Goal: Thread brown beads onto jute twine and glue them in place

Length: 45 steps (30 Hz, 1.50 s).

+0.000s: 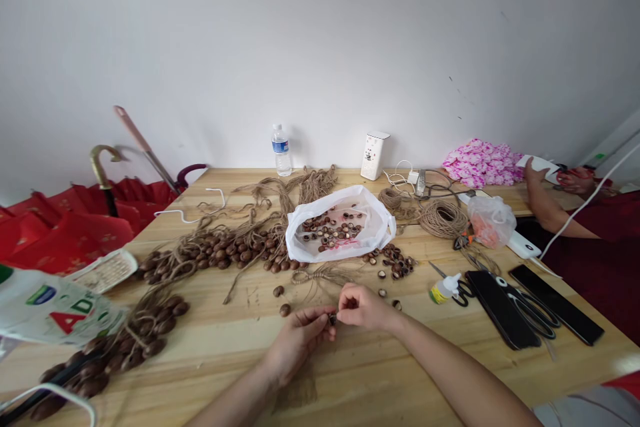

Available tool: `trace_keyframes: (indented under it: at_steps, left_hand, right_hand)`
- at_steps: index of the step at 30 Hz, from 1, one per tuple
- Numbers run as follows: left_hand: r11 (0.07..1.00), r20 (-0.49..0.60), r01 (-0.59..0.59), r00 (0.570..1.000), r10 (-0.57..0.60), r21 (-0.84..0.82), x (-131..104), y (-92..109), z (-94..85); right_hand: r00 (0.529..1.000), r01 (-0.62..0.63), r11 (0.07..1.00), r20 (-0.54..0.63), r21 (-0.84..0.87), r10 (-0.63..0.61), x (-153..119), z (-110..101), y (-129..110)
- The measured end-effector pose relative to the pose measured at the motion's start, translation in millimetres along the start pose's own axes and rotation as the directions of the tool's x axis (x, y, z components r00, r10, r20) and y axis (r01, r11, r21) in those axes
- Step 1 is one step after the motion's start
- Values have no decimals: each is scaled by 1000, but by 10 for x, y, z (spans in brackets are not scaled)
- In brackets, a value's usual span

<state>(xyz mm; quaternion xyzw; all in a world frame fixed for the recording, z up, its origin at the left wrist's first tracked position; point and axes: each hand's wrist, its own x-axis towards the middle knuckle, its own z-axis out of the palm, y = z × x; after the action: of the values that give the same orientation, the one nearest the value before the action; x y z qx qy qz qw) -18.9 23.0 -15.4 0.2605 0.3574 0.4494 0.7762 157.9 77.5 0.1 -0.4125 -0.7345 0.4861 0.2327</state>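
My left hand (300, 341) is closed in a pinch around a small dark nut shell (333, 320) over the near middle of the wooden table. Right beside it, my right hand (367, 307) is also pinched, its fingertips at the shell's edge; whatever they hold is too small to make out. Two whole brown nuts (285, 310) lie just past my left hand. Several half shells (382, 293) are scattered beyond my right wrist. Behind the hands, a white plastic bag (300, 250) stands open with many shell halves inside, and a pile of shells (400, 263) lies by its right corner.
Strings of nuts on twine (240, 247) spread leftward. At right lie twine coils (443, 219), a glue bottle (444, 289), scissors (530, 307) and phones (500, 310). A water bottle (283, 153) stands at the back. Another person's arm (555, 213) reaches in at far right.
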Motion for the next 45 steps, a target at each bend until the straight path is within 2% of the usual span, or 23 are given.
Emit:
trace_keyframes:
  at_steps: [27,39,45]
  left_hand:
    - [999,-19,-14,1000,15,44,-16,38,53]
    - [1000,-7,17,1000,-17,-1,-39,70,66]
    - [1000,2,20,1000,-20,-8,-38,74,50]
  right_hand:
    - [992,-112,993,-59,-20,111,-4,51,-23]
    - [992,-127,987,37,96,124,-33,-50,-125]
    - [996,-83,991,28,103,80,-51,-63,-100]
